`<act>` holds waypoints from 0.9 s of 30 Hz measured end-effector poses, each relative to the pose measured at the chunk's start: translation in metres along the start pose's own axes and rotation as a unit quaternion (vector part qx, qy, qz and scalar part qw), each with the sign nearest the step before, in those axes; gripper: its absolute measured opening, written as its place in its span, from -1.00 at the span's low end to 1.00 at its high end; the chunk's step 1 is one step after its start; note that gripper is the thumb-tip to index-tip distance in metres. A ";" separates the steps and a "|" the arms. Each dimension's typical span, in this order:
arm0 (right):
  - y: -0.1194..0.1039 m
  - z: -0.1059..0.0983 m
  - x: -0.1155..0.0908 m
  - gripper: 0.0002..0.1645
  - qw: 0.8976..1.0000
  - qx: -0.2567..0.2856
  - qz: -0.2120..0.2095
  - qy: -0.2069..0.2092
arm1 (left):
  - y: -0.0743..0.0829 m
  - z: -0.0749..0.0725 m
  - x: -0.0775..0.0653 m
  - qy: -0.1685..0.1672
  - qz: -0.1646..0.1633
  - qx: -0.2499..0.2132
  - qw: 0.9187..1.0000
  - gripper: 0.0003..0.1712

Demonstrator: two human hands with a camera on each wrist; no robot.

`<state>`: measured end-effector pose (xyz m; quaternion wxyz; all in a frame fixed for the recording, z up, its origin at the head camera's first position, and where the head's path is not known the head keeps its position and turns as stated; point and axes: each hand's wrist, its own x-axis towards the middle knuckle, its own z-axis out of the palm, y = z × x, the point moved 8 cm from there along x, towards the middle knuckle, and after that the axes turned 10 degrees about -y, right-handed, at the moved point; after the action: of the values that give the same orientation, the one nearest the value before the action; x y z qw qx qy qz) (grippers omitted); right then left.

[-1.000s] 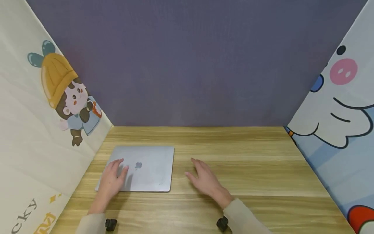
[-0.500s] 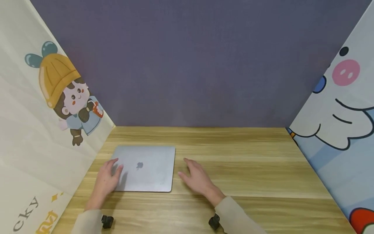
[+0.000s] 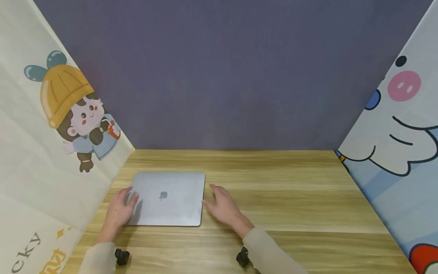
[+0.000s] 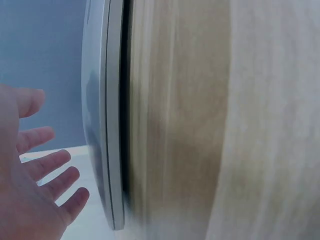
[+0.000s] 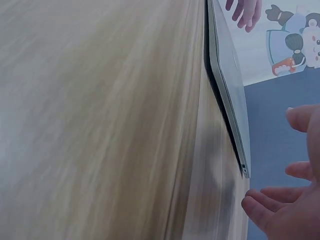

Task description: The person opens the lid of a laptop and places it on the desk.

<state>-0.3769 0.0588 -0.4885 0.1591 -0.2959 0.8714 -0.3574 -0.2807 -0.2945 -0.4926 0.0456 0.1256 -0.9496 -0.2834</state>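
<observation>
Laptop lay flat and closed on the table, left of centre, long axis side to side — hand to hand. Left hand overlapped its left edge from the head; right hand hung just off the right edge, thumb closest. Fingers of both were loose and parted, grasping nothing; left contact — couldn't tell. Side panels flanked the table; dark panel stood behind.

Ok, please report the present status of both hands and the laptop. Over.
Left hand at left side of laptop, right hand beside its right edge; neither grips. Laptop closed, flat on table. No obstacle seen between.
</observation>
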 end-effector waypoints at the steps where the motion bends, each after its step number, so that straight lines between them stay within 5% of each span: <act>1: -0.002 0.002 0.001 -0.15 1.000 -0.001 -0.002 0.001 | -0.002 0.000 0.000 -0.003 -0.003 0.003 1.000 -0.36; 20: -0.016 0.037 0.022 -0.14 0.999 0.015 0.031 -0.006 | -0.029 0.003 0.005 -0.072 -0.050 0.032 0.996 -0.23; 27: -0.022 0.046 0.029 -0.10 0.999 0.009 0.031 -0.014 | -0.036 0.003 0.008 -0.072 -0.058 0.033 0.995 -0.25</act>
<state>-0.3678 0.0032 -0.5067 0.1845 -0.2724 0.8747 -0.3559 -0.2815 -0.3236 -0.5148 -0.0432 0.1612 -0.9504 -0.2624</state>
